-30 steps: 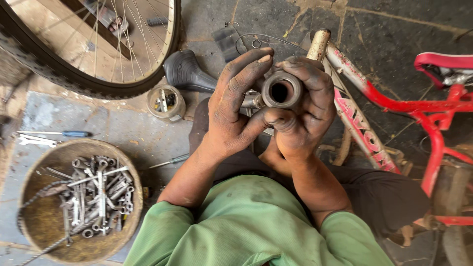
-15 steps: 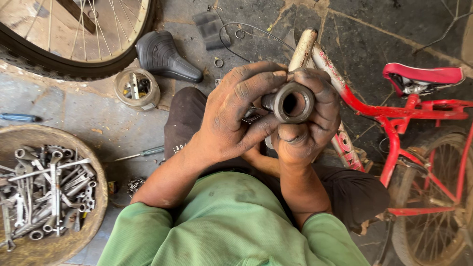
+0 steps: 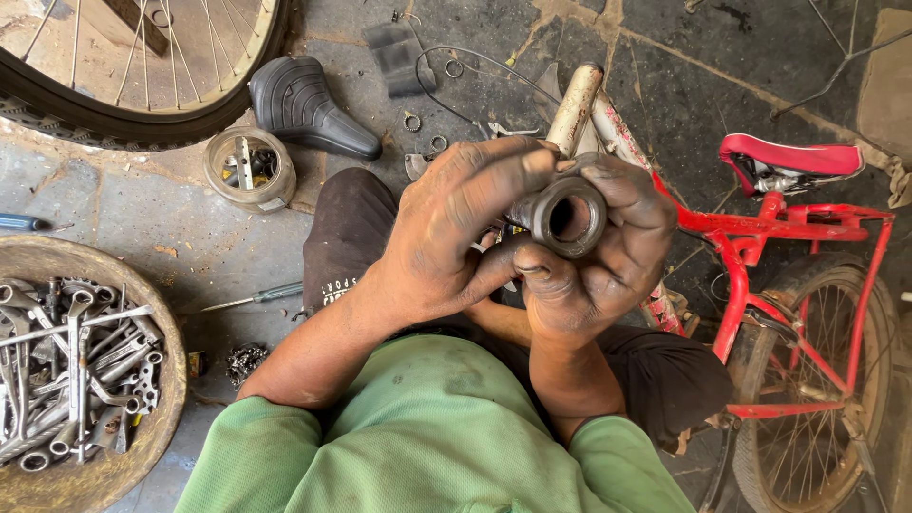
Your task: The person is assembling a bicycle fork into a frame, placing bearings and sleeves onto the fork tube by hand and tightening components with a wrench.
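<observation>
Both my greasy hands hold a short dark metal tube, the hollow shell of a bicycle part (image 3: 568, 217), raised in front of my chest with its open end facing me. My left hand (image 3: 456, 228) wraps it from the left, thumb under it. My right hand (image 3: 598, 261) cups it from the right and below, fingers curled over its rim. A cream and red bicycle frame tube (image 3: 579, 104) runs away just behind the hands.
A red bicycle (image 3: 788, 285) with a red saddle lies on the right. A basket of spanners (image 3: 85, 370) sits at lower left, a bicycle wheel (image 3: 142, 85) at top left, a black saddle (image 3: 304, 104), a small round tin (image 3: 249, 169), a screwdriver (image 3: 256, 298).
The view has drifted so the basket slid left and the red bicycle came further into view. My hands have kept their hold on the metal tube, turning it slightly.
</observation>
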